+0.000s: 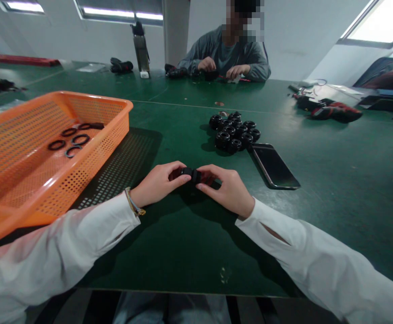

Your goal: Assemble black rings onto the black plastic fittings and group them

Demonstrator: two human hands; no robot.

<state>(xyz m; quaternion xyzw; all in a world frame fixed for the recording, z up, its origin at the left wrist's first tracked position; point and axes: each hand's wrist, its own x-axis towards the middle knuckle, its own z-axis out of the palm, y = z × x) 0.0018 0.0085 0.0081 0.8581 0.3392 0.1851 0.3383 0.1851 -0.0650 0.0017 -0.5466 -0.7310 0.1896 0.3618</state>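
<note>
In front of me, just above the green table, a small black fitting [191, 173] is held between my two hands. My left hand [161, 181] pinches its left part between thumb and fingers. The right part, which looks like a ring or nut, is gripped by the fingertips of my right hand [228, 186]. Whether these are two separate pieces or one cannot be made out. Beyond my right hand lies a cluster of glossy black round fittings [235, 130], several of them with holes in their tops.
An orange perforated basket [91, 180] at left holds several black rings [81, 139]. A smartphone [276, 166] lies right of the cluster. Across the green table [183, 243] sits a person [225, 54] with both hands on small items. Red-and-black tools [336, 111] lie at far right.
</note>
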